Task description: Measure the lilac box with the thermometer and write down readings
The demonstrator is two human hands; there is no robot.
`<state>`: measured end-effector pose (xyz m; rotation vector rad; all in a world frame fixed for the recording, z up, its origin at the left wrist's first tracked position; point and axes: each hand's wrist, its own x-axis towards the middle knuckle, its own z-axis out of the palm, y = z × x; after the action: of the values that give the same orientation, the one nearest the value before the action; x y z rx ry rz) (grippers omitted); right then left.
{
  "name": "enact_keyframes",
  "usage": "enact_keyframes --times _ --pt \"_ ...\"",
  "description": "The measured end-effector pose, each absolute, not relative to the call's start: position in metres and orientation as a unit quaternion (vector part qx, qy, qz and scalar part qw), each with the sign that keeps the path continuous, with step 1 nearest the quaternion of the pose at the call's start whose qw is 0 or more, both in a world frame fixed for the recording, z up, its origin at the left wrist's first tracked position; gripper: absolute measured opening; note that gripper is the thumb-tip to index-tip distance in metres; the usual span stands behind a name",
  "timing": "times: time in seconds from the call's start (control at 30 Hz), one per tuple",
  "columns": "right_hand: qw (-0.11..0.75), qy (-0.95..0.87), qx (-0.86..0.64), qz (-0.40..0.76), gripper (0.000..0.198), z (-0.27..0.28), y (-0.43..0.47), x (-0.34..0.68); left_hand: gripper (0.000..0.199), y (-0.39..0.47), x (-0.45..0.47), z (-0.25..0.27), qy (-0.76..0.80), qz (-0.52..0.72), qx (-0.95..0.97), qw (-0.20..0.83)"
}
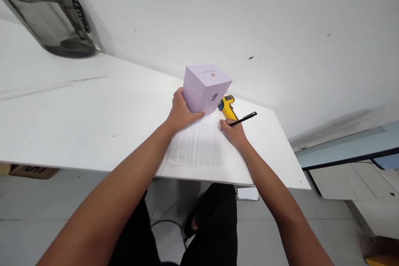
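Note:
A pale lilac box (195,89) with a small emblem on its side is tilted above the white table, near the wall. My left hand (183,110) grips its left side and lower edge, thumb across the front. In my right hand (233,131) is a black pen (246,118), its clip end pointing up to the right. Beneath and between my hands lies a sheet of bubble wrap (196,145). Just behind my right hand rests a yellow and black infrared thermometer (228,108), its handle partly hidden by the hand.
The white table (77,124) runs along a white wall (218,16). At the far left stands a large grey translucent bottle (46,20). Below the front edge are a cardboard box (33,171) and a white flat object (247,193). A light cabinet (358,178) stands at the right.

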<state>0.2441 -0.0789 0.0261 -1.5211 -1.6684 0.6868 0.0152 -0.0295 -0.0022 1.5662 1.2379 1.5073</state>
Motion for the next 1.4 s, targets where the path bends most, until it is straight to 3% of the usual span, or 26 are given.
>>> enact_keyframes --times 1.4 --pt "0.384 -0.669 -0.585 0.250 0.040 0.0269 -0.0787 0.2448 0.102 -0.0313 0.0167 0.0017 0.446 0.598 0.579 0.329"
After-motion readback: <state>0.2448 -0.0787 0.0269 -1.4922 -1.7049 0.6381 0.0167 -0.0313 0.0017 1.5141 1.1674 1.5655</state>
